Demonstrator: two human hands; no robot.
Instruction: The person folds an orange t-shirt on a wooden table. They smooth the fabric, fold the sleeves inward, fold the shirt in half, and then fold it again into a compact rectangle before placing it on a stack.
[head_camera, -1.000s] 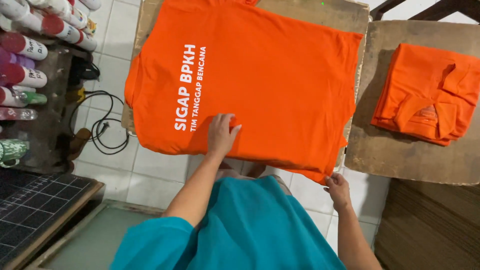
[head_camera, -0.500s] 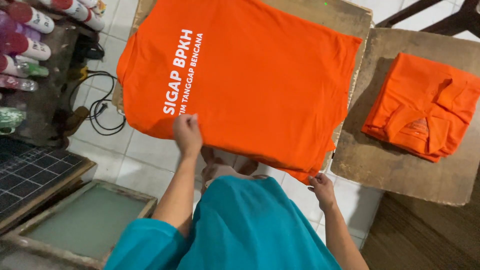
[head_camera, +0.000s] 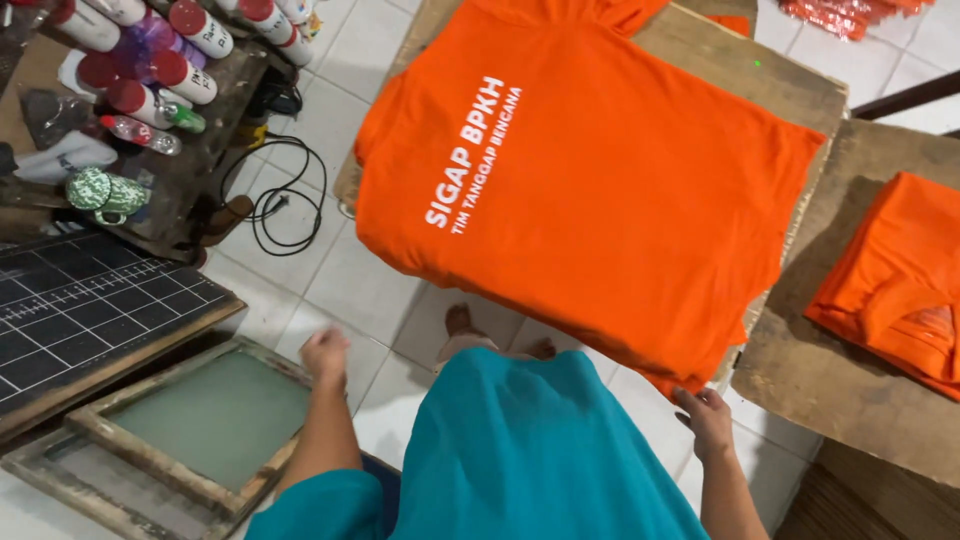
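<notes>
Head view: we find the orange shirt (head_camera: 600, 200) lying flat on the wooden table (head_camera: 790, 90), its near hem overhanging the near edge. Our left hand (head_camera: 326, 356) has lifted off the shirt since a moment ago and now hangs loosely curled, empty, above the framed screen (head_camera: 190, 425). Our right hand (head_camera: 706, 420) pinches the shirt's near right corner.
</notes>
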